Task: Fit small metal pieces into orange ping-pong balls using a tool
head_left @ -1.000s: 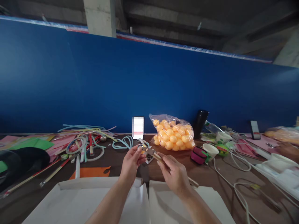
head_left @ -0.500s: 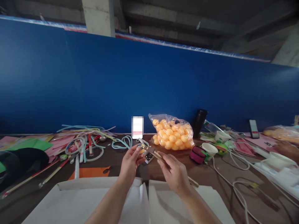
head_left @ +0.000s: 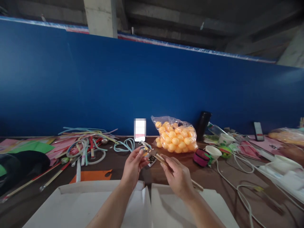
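Note:
My left hand [head_left: 133, 165] pinches a small shiny object [head_left: 142, 148] with some yellow on it; its details are too small to tell. In my right hand [head_left: 177, 175] is a thin wooden stick [head_left: 157, 156], one end pointing toward my left fingertips and the other showing behind the wrist. Between the hands, on the brown table [head_left: 118, 163], sits a small open box [head_left: 152, 159] with dark little pieces inside. White sheets [head_left: 83, 202] of card or paper lie under my forearms.
A clear bag of orange balls [head_left: 175, 137] stands behind my right hand. A phone [head_left: 140, 129] leans on the blue wall. Tubes and coloured paper [head_left: 35, 147] lie left; cups [head_left: 213, 152], a pink pouch [head_left: 200, 157] and white cables [head_left: 225, 182] lie right.
The small object in my left fingers has turned slightly. The stick in my right hand has barely shifted.

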`<state>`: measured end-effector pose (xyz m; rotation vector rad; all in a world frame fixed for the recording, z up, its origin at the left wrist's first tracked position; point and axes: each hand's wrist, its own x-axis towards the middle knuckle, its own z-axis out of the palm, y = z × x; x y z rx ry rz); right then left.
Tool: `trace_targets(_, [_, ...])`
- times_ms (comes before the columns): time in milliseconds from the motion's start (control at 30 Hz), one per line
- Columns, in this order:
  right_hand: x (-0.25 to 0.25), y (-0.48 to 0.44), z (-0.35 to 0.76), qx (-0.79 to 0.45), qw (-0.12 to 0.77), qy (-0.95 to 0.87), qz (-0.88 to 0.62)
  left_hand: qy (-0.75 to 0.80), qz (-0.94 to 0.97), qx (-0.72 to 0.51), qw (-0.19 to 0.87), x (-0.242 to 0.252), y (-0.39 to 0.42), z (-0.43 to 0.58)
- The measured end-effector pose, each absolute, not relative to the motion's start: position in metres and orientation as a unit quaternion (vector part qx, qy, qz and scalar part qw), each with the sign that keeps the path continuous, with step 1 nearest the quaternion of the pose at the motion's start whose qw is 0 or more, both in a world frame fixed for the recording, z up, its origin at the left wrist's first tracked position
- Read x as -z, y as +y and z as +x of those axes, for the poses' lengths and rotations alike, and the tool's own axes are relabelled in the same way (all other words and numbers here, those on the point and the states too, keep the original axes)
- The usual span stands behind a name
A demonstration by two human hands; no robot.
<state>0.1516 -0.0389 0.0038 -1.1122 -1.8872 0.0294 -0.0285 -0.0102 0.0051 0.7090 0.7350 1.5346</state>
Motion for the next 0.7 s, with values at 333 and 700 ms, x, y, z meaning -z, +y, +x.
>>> trace_targets(333, [-0.0037, -0.0387, 0.1511, -0.008, 0.460, -0.772, -0.439, 0.323, 0.293, -0.668, 0.603, -0.0063, -0.0105, -0.0289])
trace_targets(700, [-0.0047, -0.0396, 0.1508, -0.028, 0.456, -0.775, -0.438, 0.320, 0.272, -0.667, 0.615, -0.0039, -0.0098, -0.0291])
